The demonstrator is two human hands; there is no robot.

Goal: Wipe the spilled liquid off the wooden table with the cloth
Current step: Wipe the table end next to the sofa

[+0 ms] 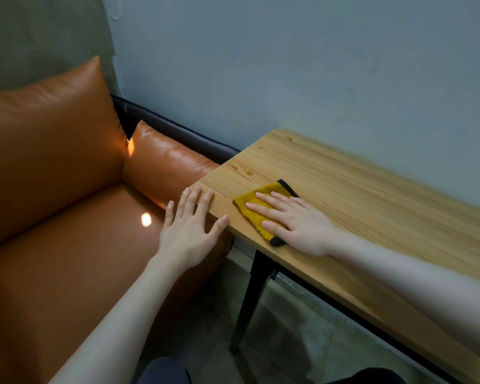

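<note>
A folded yellow cloth (257,209) with a black edge lies near the left end of the wooden table (372,195). My right hand (294,220) presses flat on the cloth with straight fingers. My left hand (191,225) is open, its fingertips resting on the table's left corner edge. Small amber drops of spilled liquid (247,172) show on the wood beyond the cloth, with a few more (289,138) nearer the wall.
An orange leather sofa (67,217) stands directly left of the table, its armrest cushion (172,164) against the table's end. A blue-grey wall (316,65) runs along the table's far side. Black table legs (250,300) and grey floor lie below.
</note>
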